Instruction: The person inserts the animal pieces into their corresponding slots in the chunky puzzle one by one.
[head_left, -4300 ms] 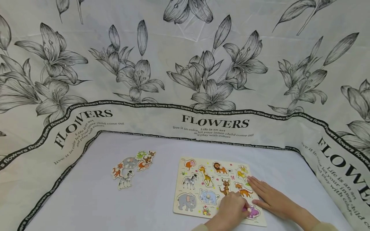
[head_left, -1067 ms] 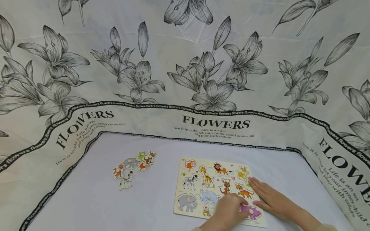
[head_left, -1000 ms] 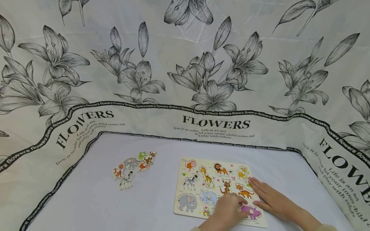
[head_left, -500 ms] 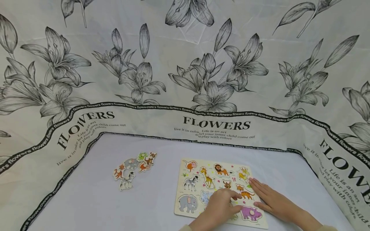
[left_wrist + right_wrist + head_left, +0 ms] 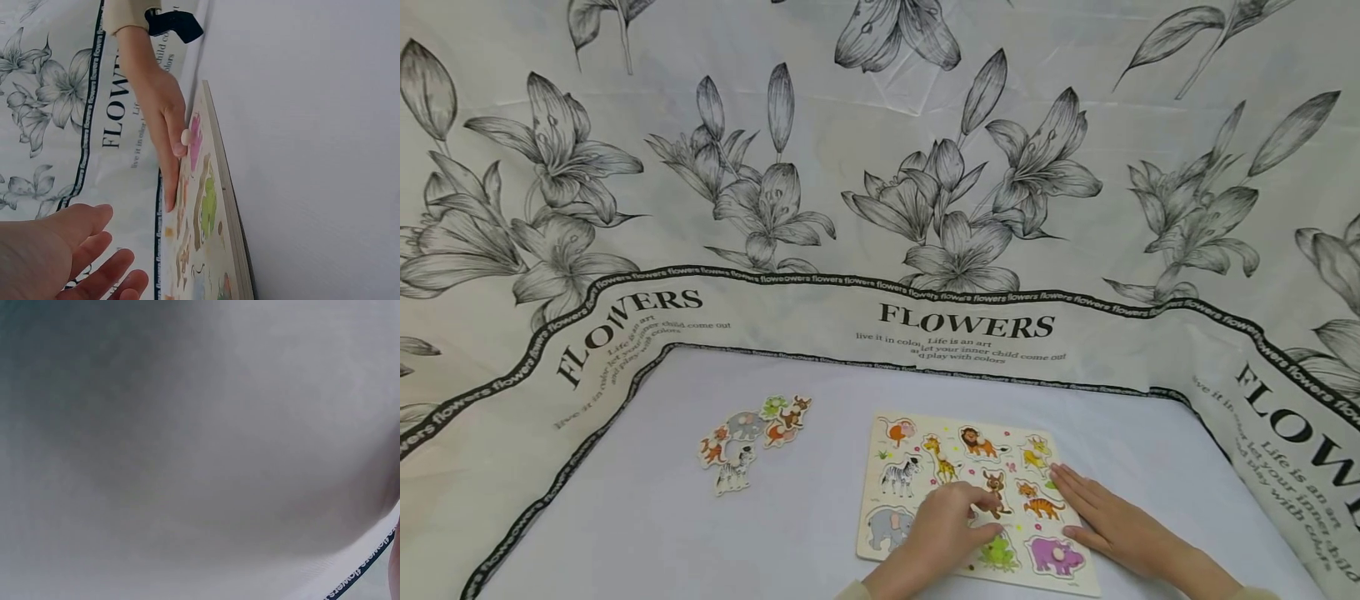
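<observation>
In the head view a wooden animal puzzle board (image 5: 865, 533) lies on the white table. My left hand (image 5: 942, 523) hovers over its lower middle, partly hiding the elephant and covering the blue rhino. Thumb and fingers are apart with nothing between them; the left wrist view shows this hand (image 5: 69, 259) loosely bent beside the board. A purple hippo piece (image 5: 1054, 557) with a round knob sits at the board's lower right. The green frog picture (image 5: 1000, 554) lies left of it. My right hand (image 5: 1116, 521) rests flat with straight fingers along the board's right edge.
Left of the board lie several loose pieces: a zebra (image 5: 733, 471), a grey elephant (image 5: 746, 426), a frog (image 5: 773, 407), a kangaroo (image 5: 798, 411) and orange ones. A floral cloth (image 5: 805, 321) surrounds the table at the back and sides. The right wrist view is mostly blurred white surface.
My left hand has let go of the hippo piece's knob and moved left across the board, uncovering the hippo and frog. The right hand stays at the board's edge.
</observation>
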### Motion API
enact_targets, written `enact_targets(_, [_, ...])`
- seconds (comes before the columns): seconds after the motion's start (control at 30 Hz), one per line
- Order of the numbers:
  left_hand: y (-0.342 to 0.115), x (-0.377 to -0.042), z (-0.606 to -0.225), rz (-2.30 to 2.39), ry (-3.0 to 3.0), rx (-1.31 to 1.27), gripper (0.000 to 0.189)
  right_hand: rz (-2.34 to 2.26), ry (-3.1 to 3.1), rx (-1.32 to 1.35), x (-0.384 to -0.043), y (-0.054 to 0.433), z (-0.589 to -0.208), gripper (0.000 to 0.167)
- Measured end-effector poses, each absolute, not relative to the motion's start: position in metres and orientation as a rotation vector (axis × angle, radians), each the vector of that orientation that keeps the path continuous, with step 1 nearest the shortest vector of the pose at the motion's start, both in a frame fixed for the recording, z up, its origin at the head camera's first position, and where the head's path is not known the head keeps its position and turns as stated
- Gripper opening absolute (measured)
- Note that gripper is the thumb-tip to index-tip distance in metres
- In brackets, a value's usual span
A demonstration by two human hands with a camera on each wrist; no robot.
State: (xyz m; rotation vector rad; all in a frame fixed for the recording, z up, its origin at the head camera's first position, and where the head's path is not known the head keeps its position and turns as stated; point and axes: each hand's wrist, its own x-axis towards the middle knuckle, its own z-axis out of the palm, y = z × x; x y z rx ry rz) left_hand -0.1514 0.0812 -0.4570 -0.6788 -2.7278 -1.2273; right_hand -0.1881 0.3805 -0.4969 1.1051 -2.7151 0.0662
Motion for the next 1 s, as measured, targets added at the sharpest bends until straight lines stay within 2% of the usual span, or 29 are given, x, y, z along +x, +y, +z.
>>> enact_targets(0.43, [0.053,-0.154,-0.463,-1.256,-2.751,-0.632,0.022,0.077,-2.717,1.114,-0.188,0.380,-0.495,0.067])
enact_targets(1.0, [-0.006,-0.159,-0.473,-1.198,-2.725,-0.518,0.025,0.089,-2.724,1.116,-0.187,0.379,-0.493,0.067])
